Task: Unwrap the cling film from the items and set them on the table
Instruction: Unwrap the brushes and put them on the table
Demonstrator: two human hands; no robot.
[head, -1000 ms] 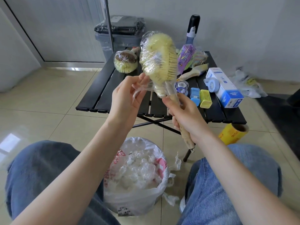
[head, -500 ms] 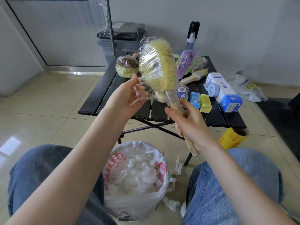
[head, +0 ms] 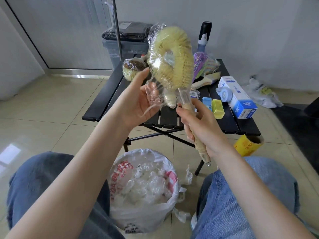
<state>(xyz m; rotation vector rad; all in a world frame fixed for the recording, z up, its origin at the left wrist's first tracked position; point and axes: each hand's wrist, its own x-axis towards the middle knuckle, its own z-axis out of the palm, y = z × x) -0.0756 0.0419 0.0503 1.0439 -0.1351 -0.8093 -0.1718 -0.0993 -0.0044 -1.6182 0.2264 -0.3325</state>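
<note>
A long bottle brush with a pale yellow bristle head (head: 170, 57) is held upright over the black slatted table (head: 103, 107). Cling film still covers the head. My right hand (head: 203, 128) grips its wooden handle (head: 201, 152). My left hand (head: 134, 104) is just left of the head, palm toward me, holding a loose tail of cling film (head: 152, 95) that runs off the brush's lower end. Behind my left thumb, a round wrapped item (head: 131, 68) sits on the table.
A white bag (head: 143, 187) full of crumpled film stands on the floor between my knees. The table holds a purple wrapped pack (head: 200, 64), a blue-white box (head: 238, 99), and small blue and yellow boxes (head: 217, 107). A yellow film roll (head: 248, 145) lies beside the table. A grey bin (head: 124, 40) stands behind it.
The brush has turned in my right hand, so a different side of its head faces me. My left hand has opened its palm toward me and drawn the film tail out.
</note>
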